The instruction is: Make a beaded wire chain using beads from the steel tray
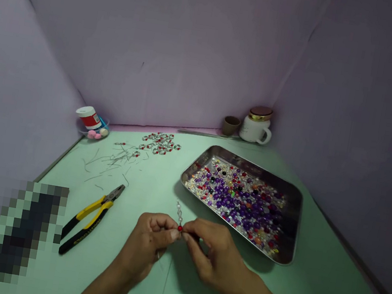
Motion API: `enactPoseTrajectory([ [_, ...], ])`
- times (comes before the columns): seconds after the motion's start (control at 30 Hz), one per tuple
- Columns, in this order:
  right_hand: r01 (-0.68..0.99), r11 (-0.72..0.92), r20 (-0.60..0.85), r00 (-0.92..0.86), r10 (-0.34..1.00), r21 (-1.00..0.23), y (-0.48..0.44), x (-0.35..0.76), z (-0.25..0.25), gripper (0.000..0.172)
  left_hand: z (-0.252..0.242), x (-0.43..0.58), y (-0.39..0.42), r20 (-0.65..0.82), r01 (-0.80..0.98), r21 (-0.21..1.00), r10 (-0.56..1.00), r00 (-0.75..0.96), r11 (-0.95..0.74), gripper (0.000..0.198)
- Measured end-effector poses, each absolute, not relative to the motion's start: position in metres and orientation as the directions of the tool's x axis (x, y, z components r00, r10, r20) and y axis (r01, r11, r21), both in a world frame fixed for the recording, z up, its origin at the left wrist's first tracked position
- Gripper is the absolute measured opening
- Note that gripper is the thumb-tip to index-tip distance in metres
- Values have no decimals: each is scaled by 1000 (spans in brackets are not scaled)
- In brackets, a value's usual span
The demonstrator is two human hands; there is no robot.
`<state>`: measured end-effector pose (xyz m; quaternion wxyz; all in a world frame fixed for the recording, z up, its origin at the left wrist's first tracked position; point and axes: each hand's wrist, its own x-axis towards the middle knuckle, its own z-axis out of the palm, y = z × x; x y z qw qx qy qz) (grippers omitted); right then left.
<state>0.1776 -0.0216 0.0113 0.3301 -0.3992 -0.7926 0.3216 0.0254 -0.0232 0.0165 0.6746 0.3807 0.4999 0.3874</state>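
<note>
Between my two hands is a short beaded wire (180,213) with clear beads standing upward and one red bead at its lower end. My left hand (150,240) pinches it from the left, thumb and forefinger at the red bead. From the other side, the fingertips of my right hand (214,253) close against the same bead. Thin wire ends hang below my left fingers. Just beyond my right hand lies a metal tray (205,204) of mixed beads (246,203), mostly purple and clear, with some red.
Yellow-and-black pliers (88,219) lie open at the left, beside a pixelated dark area. Farther back are cut wires (119,156) and several beaded rings (161,143). A small dish (104,133) with a white-and-red tub (89,118), a brown cup (230,125) and a lidded mug (255,128) stand by the walls.
</note>
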Motion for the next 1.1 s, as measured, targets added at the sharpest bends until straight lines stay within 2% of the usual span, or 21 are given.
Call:
enactPoseTrajectory([
  [0.1,310,241,87,-438,895,-920,-19,177,14,12,17,23,-22,-376,-200,883,896,237,424,17],
  [0.17,177,32,-62,-497,865,-984,-17,177,15,13,15,20,-22,-351,-216,886,898,266,410,15],
  [0.23,63,-155,-162,-594,788,-986,-15,180,16,18,14,15,-23,-328,-209,889,886,328,407,14],
  [0.3,55,-209,-190,-681,707,-976,-14,185,17,21,16,10,-23,-314,-149,896,835,451,418,13],
  [0.4,175,-126,-215,-769,602,-977,-12,193,20,21,25,7,-27,-344,88,916,650,677,392,11],
  [0.5,332,-108,-341,-802,491,-937,-7,197,24,20,37,11,-35,-441,343,897,537,719,278,7],
  [0.57,453,-71,-429,-768,476,-889,-4,196,29,20,41,18,-41,-456,460,874,588,668,155,12],
  [0.63,576,41,-462,-695,550,-817,-2,192,38,18,39,24,-45,-438,536,841,680,589,76,15],
  [0.73,689,324,-321,-633,705,-648,-7,181,57,13,32,30,-44,-425,584,805,788,446,104,15],
  [0.83,704,576,-121,-670,732,-415,-17,168,73,10,28,28,-36,-404,484,851,842,359,202,17],
  [0.9,706,617,-43,-669,742,-348,-26,164,73,12,27,23,-28,-417,283,899,852,316,335,17],
  [0.93,699,614,5,-658,753,-366,-29,164,70,14,26,20,-25,-435,151,901,847,306,408,15],
  [1.0,649,592,129,-614,778,-478,-36,165,58,13,25,15,-19,-467,-98,850,827,312,517,12],
  [1.1,525,475,185,-510,840,-706,-40,169,34,18,19,13,-17,-446,-320,765,818,364,559,18],
])
